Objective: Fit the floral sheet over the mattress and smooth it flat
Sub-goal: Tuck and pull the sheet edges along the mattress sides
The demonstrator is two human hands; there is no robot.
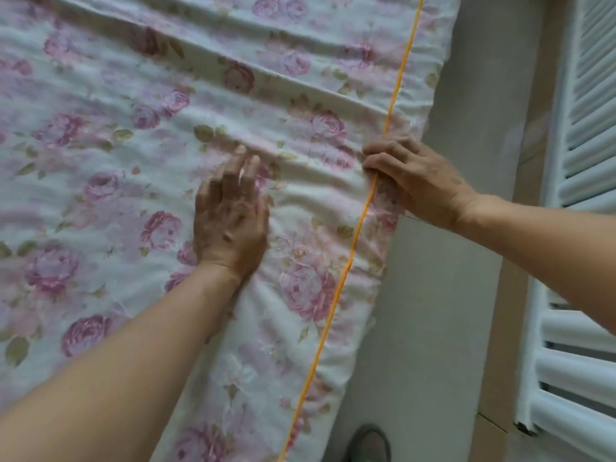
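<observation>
We see the floral sheet (166, 135) lying over the mattress (430, 105) and covering its whole top, with an orange piping line (360, 221) running along the right edge of the bed. The cloth is not yet flat: long folds cross the far part, and small wrinkles gather between our two hands.

What can go wrong here, in our opinion, is mostly at the right edge. If the right hand (416, 181) pulls too hard while the left hand (230, 215) presses down, the cloth between them may bunch more and not less, and the piping may move away from the edge of the mattress. If the right hand lets go too soon, the side part of the sheet may slip back up and the wrinkles will return. The long folds at the far side are well apart from both hands, so they could be forgotten.

The fingers (245, 168) of the left hand are nearly straight and close together, lying flat on the sheet near the right edge, holding nothing. The fingers of the right hand are curled over the edge of the bed and pinch the sheet at the piping; the thumb is hidden, so we cannot tell how it lies.
</observation>
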